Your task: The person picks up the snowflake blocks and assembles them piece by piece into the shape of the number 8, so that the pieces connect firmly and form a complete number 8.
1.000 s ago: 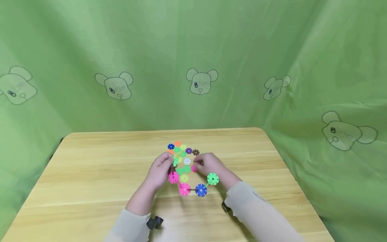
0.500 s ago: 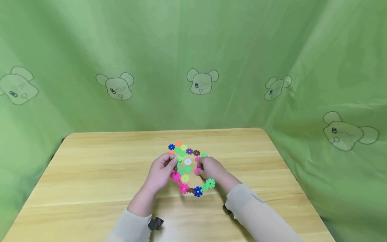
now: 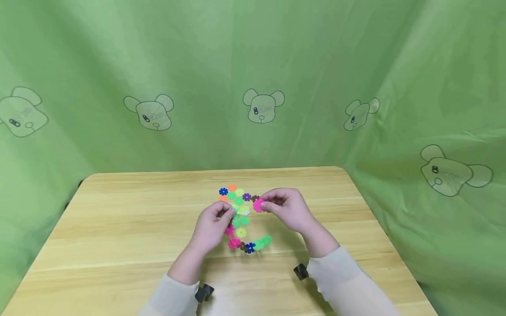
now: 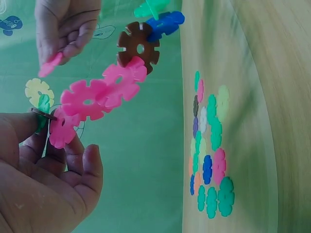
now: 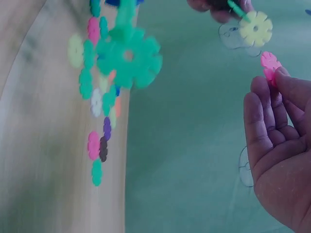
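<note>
My left hand [image 3: 211,224] pinches a chain of slotted plastic snowflake discs [image 4: 75,97], raised off the table. In the left wrist view, the grip lies near a brown disc [image 4: 43,114] and a pink one [image 4: 59,133]. A yellow disc [image 4: 34,90] sticks out at the chain's near end. From there the chain runs through pink, brown [image 4: 127,43] and blue [image 4: 167,26] to green. My right hand [image 3: 291,211] pinches a separate pink disc [image 3: 258,205] between thumb and fingertips. That disc is close to the chain's yellow end but apart from it.
Loose discs lie on the wooden table [image 3: 118,245] beneath and beyond the hands, among them an orange disc [image 3: 232,188], a blue disc [image 3: 223,192] and a purple disc [image 3: 247,197]. A green curtain [image 3: 205,140] hangs behind and along the sides.
The right hand has lifted a pink disc off the table and brought it up near the chain. The chain's free green end has swung slightly left; the left hand has barely moved.
</note>
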Tool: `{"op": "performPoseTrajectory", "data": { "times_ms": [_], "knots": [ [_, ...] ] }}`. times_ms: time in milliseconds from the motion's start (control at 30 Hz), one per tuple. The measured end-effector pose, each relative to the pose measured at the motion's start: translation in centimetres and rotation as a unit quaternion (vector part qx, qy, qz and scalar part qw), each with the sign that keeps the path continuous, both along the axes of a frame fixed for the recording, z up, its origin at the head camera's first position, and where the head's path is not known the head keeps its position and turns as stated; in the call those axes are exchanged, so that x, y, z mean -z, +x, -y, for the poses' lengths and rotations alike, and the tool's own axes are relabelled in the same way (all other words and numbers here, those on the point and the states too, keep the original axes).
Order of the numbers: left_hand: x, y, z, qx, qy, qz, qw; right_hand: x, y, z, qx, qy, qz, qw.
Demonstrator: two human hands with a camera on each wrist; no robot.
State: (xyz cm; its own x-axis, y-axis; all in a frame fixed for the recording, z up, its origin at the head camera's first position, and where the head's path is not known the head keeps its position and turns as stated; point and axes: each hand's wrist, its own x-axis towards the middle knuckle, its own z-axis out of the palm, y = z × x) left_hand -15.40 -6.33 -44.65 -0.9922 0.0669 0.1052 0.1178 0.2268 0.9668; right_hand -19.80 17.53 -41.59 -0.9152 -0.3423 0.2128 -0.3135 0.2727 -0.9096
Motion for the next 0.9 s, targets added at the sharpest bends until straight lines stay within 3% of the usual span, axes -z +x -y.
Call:
{"op": "performPoseTrajectory", "data": {
  "times_ms": [367, 700, 900],
  "knots": [
    [0.1, 0.3, 0.0, 0.014, 0.000, -0.017, 0.9998, -0.3, 0.7, 0.8, -0.016, 0.024, -0.039, 0.9988],
    [0.1, 0.4, -0.7, -0.018, -0.018, -0.035, 0.9991, -0.4, 1.3, 1.6, 0.008, 0.002, -0.014, 0.9999],
    [0.2, 0.4, -0.8, -0.004, -0.022, -0.027, 0.9994, -0.6, 1.3, 1.8, 0.004, -0.005, -0.002, 1.0000]
  ]
}}
